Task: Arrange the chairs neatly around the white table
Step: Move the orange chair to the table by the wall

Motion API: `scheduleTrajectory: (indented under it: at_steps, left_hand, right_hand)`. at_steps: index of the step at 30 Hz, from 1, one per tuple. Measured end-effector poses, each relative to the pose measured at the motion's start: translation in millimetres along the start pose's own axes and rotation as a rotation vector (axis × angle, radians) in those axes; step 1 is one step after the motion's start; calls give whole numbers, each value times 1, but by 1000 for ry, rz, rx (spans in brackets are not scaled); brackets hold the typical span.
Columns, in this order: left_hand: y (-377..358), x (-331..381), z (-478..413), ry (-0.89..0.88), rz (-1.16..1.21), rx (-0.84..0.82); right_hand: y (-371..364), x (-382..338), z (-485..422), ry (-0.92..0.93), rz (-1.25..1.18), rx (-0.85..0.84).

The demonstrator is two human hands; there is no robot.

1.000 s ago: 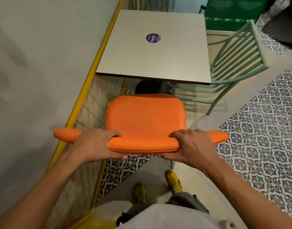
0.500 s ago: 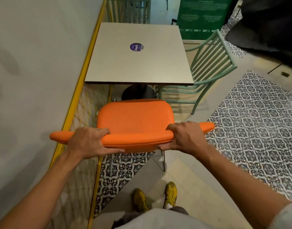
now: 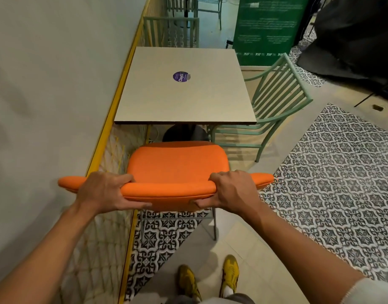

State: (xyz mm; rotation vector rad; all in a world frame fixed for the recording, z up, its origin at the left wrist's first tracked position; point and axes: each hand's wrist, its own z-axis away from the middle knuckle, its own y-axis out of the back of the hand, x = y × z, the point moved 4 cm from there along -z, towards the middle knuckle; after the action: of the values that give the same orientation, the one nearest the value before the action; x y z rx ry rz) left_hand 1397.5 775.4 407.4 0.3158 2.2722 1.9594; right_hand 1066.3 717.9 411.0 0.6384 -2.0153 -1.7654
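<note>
Both hands grip the top edge of the orange chair [image 3: 177, 165] in the lower middle of the frame. The left hand [image 3: 103, 191] wraps the backrest left of center, fingers curled over the top toward the seat and thumb pressed under the back edge. The right hand [image 3: 230, 189] holds it right of center in the same way, fingers closed over the top and thumb beneath. The chair faces the white table [image 3: 184, 91], which fills the upper middle of the frame; the front of the seat lies near the table's near edge but does not reach under it. A round purple sticker [image 3: 181, 76] sits on the tabletop. A green slatted chair [image 3: 274, 99] stands at the table's right side, touching or just beside its edge. Another green chair [image 3: 171, 31] stands at the far side, at the top of the frame. A yellow rail [image 3: 120, 93] runs along the wall on the left. 2 yellow shoes [image 3: 230, 273] show at the bottom edge.
</note>
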Motion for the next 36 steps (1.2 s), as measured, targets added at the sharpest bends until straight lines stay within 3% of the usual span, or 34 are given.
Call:
scheduleTrajectory:
  at_steps: [15, 23, 30, 36]
  left_hand:
    - [-2, 5, -2, 93, -69, -124]
    - [4, 10, -3, 145, 47, -313]
    - [-2, 69, -40, 7, 152, -533]
    - [-11, 135, -80, -127, 202, -600]
  right_hand:
    - [-2, 0, 1, 11, 25, 15]
    - [-1, 9, 1, 58, -8, -106]
    - [5, 58, 21, -27, 47, -257]
    - [16, 94, 41, -114, 1, -253]
